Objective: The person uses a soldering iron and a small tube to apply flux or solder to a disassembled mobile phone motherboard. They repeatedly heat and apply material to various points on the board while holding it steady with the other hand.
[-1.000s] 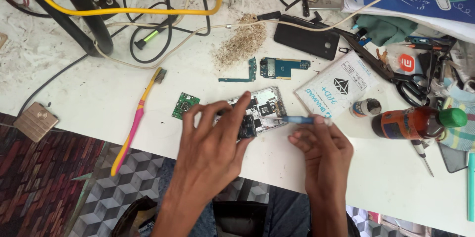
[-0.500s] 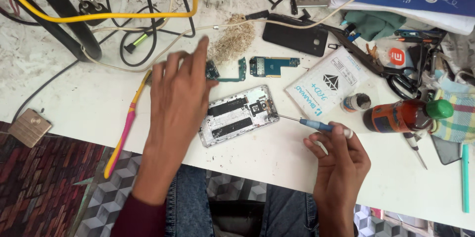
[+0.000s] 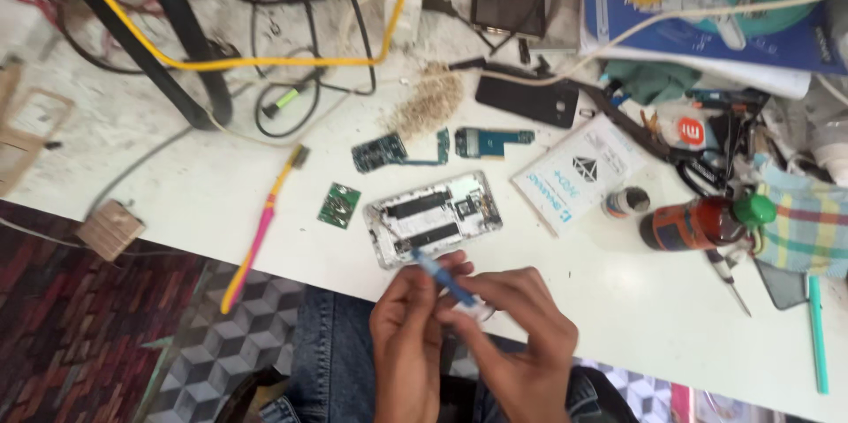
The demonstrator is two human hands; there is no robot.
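- While both hands, left hand (image 3: 408, 335) and right hand (image 3: 521, 348), grip the blue screwdriver (image 3: 444, 279), the opened phone (image 3: 433, 216) lies just beyond its tip.
- Screwdriver's handle end hides under the fingers.

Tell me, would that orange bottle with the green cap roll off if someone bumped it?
Probably it would roll. The orange bottle lies on its side on the white table, and its body looks round. The checked cloth beside its green cap might stop it that way.
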